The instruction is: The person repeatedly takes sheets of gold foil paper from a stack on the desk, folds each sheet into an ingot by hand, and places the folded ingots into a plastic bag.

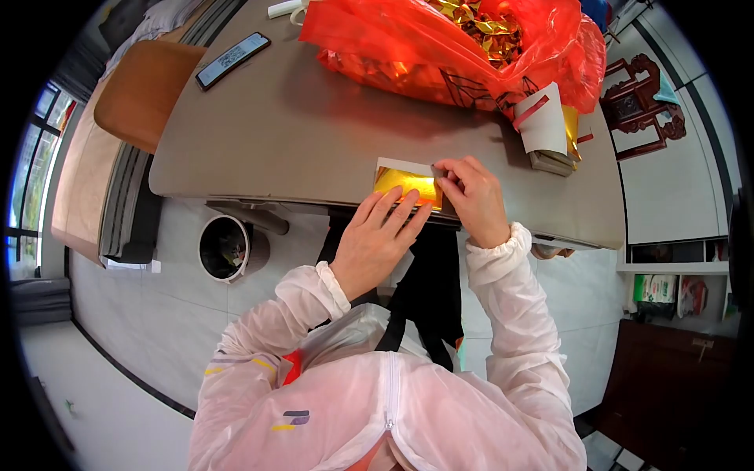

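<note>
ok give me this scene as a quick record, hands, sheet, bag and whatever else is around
left hand: fingers spread over the gold sheet
right hand: thumb and fingertips at the sheet's right end; whether they pinch it is unclear
sheet: shiny gold, pale strip along its far edge, at the near edge of the table
bag: red plastic, open, gold pieces inside
right of bag: paper stack
far left of table: phone, screen lit
floor: bin

Taupe table (pixel 251 149): phone (pixel 232 61); red bag (pixel 393 59); gold paper (pixel 410 187) at near edge; seemingly paper stack (pixel 553 163) right.
</note>
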### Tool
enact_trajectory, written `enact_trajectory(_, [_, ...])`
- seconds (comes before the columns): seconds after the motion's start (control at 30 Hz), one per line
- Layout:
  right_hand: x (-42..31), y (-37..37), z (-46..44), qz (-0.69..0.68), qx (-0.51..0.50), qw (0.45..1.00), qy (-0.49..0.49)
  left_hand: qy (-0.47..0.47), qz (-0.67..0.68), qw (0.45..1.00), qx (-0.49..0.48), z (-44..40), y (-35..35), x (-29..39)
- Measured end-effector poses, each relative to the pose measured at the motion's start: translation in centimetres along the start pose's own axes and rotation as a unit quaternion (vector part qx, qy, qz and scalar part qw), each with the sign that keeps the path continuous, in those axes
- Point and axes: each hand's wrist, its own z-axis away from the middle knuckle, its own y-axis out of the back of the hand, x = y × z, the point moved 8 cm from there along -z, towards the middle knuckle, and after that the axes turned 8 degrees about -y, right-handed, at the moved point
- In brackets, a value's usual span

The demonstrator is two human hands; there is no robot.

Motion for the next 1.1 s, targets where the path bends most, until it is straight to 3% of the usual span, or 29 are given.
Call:
enact_trajectory(0.2, [0.1, 0.2, 0.1, -0.011, 0.017, 1.000, 0.008, 0.004, -0.031, 0.999, 0.017, 0.3, 0.0, 0.4])
enact_trajectory(0.3, [-0.3, 1.6, 1.6, -0.049, 0.116, 0.992, 0.020, 0.008, -0.040, 0.999, 0.031, 0.2, -0.1, 0.5])
enact_trajectory(0.4, [-2.7, 1.3, 4.2, 0.081, 0.102, 0.978, 0.164, 0.024, -0.035, 0.998, 0.039, -0.2, -0.4, 0.4])
enact_trajectory(0.7, [-2.3, -0.9, 6.3, 0.209, 0.038, 0.961, 0.179, 0.062, -0.067, 0.996, 0.013, 1.7, 0.3, -1.6])
enact_trajectory(0.83, [-2.9, -1.5, 6.4, 0.223, 0.057, 0.958, 0.172, 0.073, -0.111, 0.991, 0.005, 2.6, 1.7, -2.4])
enact_trajectory(0.93, [-5.3, -4.7, 6.5, 0.174, -0.005, 0.967, 0.185, 0.081, -0.101, 0.992, 0.010, 2.5, 1.6, -2.2])
enact_trajectory(1.1, [-4.1, -3.4, 6.9, 0.203, 0.032, 0.964, 0.168, 0.076, -0.115, 0.990, 0.002, 3.1, 2.2, -2.8])
